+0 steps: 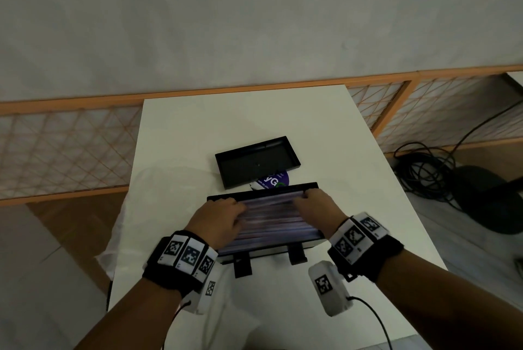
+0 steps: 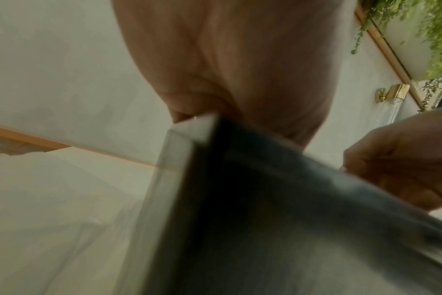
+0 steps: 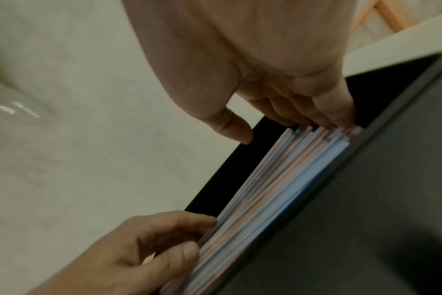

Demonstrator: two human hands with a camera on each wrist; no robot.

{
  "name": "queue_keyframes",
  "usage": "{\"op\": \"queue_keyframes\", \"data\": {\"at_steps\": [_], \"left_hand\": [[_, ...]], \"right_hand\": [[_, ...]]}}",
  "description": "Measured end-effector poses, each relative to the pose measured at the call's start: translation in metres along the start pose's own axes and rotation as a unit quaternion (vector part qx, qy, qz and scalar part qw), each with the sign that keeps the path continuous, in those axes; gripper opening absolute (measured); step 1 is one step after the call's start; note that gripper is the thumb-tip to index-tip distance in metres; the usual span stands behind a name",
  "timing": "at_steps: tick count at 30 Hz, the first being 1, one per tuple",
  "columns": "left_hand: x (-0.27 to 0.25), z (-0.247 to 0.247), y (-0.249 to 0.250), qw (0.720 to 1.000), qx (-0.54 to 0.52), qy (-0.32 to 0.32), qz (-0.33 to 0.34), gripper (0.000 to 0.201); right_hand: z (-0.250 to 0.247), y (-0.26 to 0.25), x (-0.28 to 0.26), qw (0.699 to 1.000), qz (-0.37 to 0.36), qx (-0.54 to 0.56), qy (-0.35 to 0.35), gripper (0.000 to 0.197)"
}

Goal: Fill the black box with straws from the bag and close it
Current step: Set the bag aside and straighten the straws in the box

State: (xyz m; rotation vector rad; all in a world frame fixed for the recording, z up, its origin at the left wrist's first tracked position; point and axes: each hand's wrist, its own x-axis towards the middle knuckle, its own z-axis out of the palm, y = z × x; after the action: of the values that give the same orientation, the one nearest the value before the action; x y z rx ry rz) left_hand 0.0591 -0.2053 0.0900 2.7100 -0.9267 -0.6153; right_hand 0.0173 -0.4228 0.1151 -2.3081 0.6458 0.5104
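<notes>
The black box (image 1: 263, 254) stands open on the white table (image 1: 254, 117), packed with pastel straws (image 1: 274, 216) lying lengthwise. Both hands are on the straws. My left hand (image 1: 239, 215) covers their left end; in the right wrist view its curled fingers (image 3: 189, 219) and thumb pinch the straws (image 3: 278, 179). My right hand (image 1: 304, 199) is at their right end, with straight fingertips (image 3: 337, 119) pressing on the straw ends and the thumb held apart. The box's lid (image 1: 257, 161) lies upside down just behind the box. The clear plastic bag (image 1: 158, 202) lies flat to the left.
A purple round sticker (image 1: 273, 180) shows between lid and box. Two black latch tabs (image 1: 242, 266) hang from the box's front. A lattice screen (image 1: 65, 148) runs behind the table. Cables (image 1: 424, 168) and a dark round base (image 1: 486, 199) lie on the floor at right.
</notes>
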Motion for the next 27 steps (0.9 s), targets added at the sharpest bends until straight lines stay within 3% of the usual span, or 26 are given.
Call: {"op": "queue_keyframes", "data": {"at_steps": [6, 11, 15, 18, 21, 25, 27], "left_hand": [[-0.001, 0.0, -0.006, 1.0, -0.028, -0.011, 0.0, 0.043], [-0.004, 0.002, -0.006, 0.999, -0.041, -0.006, 0.0, 0.044], [-0.007, 0.003, -0.007, 0.999, -0.045, -0.009, 0.004, 0.064], [-0.007, 0.001, -0.008, 0.998, -0.058, -0.007, 0.027, 0.072], [-0.008, -0.002, -0.007, 0.998, -0.055, -0.002, 0.037, 0.065], [-0.007, 0.001, -0.002, 1.0, 0.016, -0.011, 0.02, 0.067], [-0.005, 0.005, 0.003, 0.999, 0.052, -0.011, 0.005, 0.072]], "right_hand": [[-0.01, 0.002, 0.001, 0.982, 0.021, 0.188, 0.003, 0.022], [-0.008, 0.002, -0.003, 0.976, 0.023, 0.215, 0.028, 0.023], [-0.006, -0.001, -0.001, 0.99, -0.005, 0.143, 0.013, 0.02], [-0.011, -0.002, -0.013, 0.996, -0.081, -0.009, 0.028, 0.022], [-0.009, -0.002, -0.028, 0.971, -0.19, -0.138, 0.044, 0.028], [0.005, 0.001, -0.032, 0.928, -0.224, -0.296, 0.012, 0.043], [0.009, 0.002, -0.029, 0.914, -0.256, -0.314, -0.025, 0.055]]}}
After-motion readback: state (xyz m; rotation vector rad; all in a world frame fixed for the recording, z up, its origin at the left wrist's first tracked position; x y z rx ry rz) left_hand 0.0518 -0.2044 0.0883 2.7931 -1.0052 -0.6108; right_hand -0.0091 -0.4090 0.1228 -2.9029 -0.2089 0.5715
